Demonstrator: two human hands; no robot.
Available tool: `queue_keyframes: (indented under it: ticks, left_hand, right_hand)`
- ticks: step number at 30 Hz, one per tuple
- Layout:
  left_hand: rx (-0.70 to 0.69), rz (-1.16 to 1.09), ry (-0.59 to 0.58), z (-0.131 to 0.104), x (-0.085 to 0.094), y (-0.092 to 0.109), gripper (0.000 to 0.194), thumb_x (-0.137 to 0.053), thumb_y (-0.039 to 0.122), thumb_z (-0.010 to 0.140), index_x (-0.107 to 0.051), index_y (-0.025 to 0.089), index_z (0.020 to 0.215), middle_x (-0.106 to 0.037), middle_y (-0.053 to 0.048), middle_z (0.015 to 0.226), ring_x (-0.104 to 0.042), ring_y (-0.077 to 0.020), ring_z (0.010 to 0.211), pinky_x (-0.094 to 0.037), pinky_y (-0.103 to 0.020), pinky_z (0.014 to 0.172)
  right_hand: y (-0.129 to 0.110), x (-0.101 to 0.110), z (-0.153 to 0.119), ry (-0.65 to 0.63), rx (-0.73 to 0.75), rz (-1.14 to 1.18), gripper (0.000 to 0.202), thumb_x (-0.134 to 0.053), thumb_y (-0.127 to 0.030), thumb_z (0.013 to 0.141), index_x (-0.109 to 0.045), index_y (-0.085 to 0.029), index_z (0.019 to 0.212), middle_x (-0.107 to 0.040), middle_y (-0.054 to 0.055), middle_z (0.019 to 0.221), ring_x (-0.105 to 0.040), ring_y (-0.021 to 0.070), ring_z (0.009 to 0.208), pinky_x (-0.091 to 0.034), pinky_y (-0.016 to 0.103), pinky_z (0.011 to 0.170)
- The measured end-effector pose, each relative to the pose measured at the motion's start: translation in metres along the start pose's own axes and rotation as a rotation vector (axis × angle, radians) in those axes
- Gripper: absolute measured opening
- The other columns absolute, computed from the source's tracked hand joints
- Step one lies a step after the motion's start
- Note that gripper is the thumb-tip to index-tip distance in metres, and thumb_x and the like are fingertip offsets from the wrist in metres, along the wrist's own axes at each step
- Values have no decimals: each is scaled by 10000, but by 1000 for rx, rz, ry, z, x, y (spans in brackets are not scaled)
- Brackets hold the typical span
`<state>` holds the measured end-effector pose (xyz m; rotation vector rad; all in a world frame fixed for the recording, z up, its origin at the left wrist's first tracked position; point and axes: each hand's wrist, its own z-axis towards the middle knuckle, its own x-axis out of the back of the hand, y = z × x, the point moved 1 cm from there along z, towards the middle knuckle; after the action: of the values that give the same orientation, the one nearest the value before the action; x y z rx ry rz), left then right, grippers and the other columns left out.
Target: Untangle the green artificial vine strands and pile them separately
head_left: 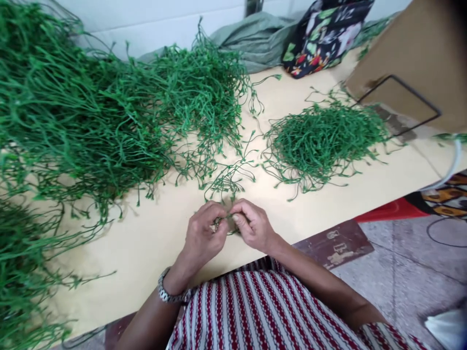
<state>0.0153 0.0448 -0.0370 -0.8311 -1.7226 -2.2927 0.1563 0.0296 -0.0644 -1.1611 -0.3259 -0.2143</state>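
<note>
Near the table's front edge, my left hand [206, 231] and my right hand [253, 224] meet, fingertips pinched on thin green stems [229, 215] between them. Both hands hold the stems; their exact shape is partly hidden by the fingers. Just beyond the hands lies a small loose scatter of green stems [228, 180]. A rounded pile of green stems [324, 141] sits to the right. A much larger heap of green stems [91, 107] fills the left and back left.
The pale table [146, 253] runs across the view. At the back stand a floral bag [324, 41] and grey-green cloth [255, 39]. A cardboard piece [412, 63] with a thin black frame [416, 87] is at the right. A red object [394, 210] lies beyond the front edge.
</note>
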Motion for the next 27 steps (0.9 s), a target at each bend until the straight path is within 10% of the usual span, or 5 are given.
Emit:
queue_keyframes:
  ticks: [10, 19, 27]
  left_hand:
    - [140, -81, 53, -3, 1, 2, 95, -469, 78, 698, -500, 159, 659, -527, 11, 632, -487, -103, 590, -403, -222, 550]
    - [-241, 206, 191, -7, -6, 7, 129, -493, 56, 750, -503, 163, 679, -582, -26, 654, -539, -148, 677, -428, -283, 615]
    - [-13, 23, 22, -5, 1, 8, 139, -465, 49, 708, -478, 171, 643, -564, -9, 657, -518, -139, 658, -424, -286, 654]
  right_hand:
    - [-5, -1, 1, -121, -322, 278, 122, -502, -276, 835, -527, -156, 828, -489, -22, 643, -444, 67, 515, -365, 174, 455]
    - [-9, -4, -6, 26, -233, 154, 84, -505, -237, 832, -524, -162, 799, -484, -23, 655, -433, 67, 536, -360, 178, 481]
    - [-7, 9, 4, -128, 27, -90, 37, -458, -152, 823, -484, -167, 802, -477, -9, 684, -424, 82, 573, -348, 196, 515]
